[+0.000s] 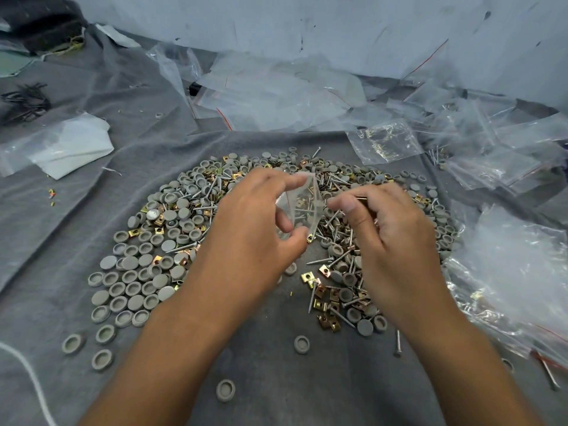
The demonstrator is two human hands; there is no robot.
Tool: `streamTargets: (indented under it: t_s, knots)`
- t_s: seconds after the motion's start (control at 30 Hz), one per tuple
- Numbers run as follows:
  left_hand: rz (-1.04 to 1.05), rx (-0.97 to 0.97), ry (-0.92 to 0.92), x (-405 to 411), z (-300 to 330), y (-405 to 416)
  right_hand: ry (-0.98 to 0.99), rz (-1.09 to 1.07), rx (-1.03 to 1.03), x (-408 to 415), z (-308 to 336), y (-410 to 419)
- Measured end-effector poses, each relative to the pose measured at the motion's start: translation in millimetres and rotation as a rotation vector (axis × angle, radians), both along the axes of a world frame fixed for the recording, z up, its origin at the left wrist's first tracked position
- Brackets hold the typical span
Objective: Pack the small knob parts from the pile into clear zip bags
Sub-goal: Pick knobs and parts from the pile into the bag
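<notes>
Grey cloth (76,229); left hand (255,229) pinches zip bag (302,207) (clear).

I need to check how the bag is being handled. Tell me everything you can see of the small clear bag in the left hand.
The small clear zip bag is thin, glossy transparent plastic with a red line near its mouth. The left hand pinches it between thumb and fingers, holding it above the pile, mouth turned toward the right hand. Screws and brass-coloured clips show through it.
</notes>
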State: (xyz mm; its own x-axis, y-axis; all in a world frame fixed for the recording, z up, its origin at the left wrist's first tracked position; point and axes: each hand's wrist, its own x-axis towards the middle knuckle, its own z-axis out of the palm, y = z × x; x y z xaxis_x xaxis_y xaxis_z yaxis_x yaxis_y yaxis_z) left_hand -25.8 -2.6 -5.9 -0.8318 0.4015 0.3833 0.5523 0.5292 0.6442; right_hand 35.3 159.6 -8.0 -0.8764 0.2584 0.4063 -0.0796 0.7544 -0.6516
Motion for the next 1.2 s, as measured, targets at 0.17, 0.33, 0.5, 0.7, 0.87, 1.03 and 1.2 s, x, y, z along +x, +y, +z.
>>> streamTargets:
  t_s: [0.17,0.33,0.5,0.7,0.87,1.03,1.2]
  knots:
    - [0.015,-0.006,0.009,0,0,-1,-0.469,0.159,0.179,6,-12,18]
    - [0.010,0.007,0.007,0,0,0,-0.517,0.160,0.380,2,-22,4]
    - [0.009,0.022,0.015,0,0,0,-0.409,0.150,0.487,-1,-29,-9]
    - [0.011,0.004,0.016,-1,-1,-1,-0.341,0.121,0.118,-2,-23,-5]
    - [0.004,0.008,0.013,-1,-2,0,-0.061,0.161,-0.457,1,0,3]
    - [-0.021,0.006,0.037,-1,-3,3,0.257,0.125,-0.157,-4,7,-9]
    - [-0.019,-0.012,0.043,-1,-5,3,0.271,0.054,0.099,-7,0,-15]
